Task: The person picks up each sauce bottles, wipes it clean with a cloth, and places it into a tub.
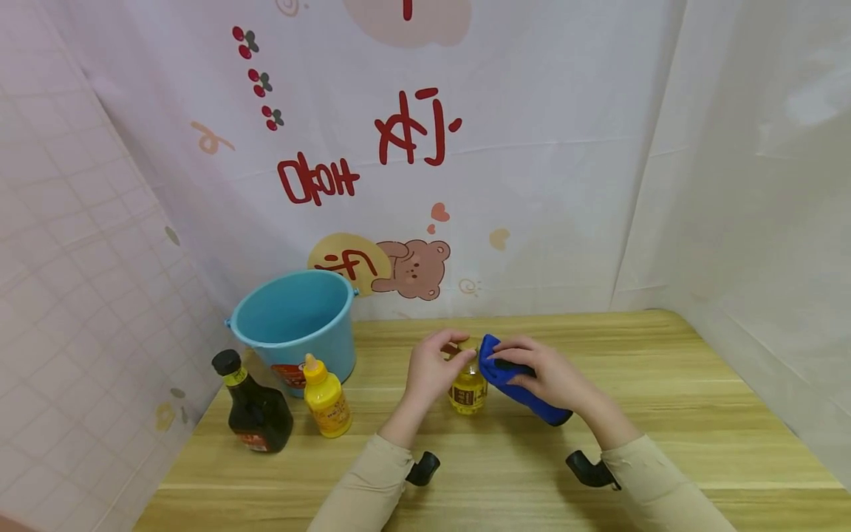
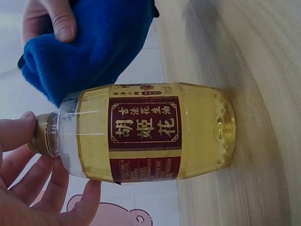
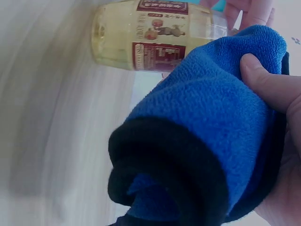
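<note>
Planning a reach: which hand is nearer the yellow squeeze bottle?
Left. The left hand is to the right of the yellow squeeze bottle, at the cap of the oil bottle; the right hand is farther right, holding the blue cloth.

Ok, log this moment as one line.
left grip: holds cap of oil bottle | right grip: holds blue cloth beside oil bottle | at left: bucket, dark bottle, yellow bottle
</note>
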Demonstrator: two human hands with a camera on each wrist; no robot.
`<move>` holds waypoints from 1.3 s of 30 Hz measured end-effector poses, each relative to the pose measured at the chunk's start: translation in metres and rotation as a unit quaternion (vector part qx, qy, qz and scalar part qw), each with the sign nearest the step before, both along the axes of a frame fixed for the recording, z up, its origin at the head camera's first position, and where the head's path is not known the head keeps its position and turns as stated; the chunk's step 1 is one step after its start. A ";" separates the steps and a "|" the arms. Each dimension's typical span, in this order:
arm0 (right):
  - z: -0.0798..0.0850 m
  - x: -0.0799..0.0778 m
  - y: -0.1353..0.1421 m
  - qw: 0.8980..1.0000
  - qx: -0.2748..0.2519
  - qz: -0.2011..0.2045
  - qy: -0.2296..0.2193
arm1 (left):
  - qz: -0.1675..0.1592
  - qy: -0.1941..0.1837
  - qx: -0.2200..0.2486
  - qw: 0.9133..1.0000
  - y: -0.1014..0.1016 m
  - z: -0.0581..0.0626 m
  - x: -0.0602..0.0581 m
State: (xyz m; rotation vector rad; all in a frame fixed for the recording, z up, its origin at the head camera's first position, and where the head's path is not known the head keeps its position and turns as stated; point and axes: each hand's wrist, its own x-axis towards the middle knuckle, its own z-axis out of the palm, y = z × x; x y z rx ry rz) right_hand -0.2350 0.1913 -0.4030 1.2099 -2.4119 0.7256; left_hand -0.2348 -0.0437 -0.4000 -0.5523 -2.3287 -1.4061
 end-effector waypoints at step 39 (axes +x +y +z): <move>-0.024 0.003 0.016 0.996 0.070 0.018 -0.044 | -0.009 -0.017 -0.012 1.000 -0.003 0.001 -0.004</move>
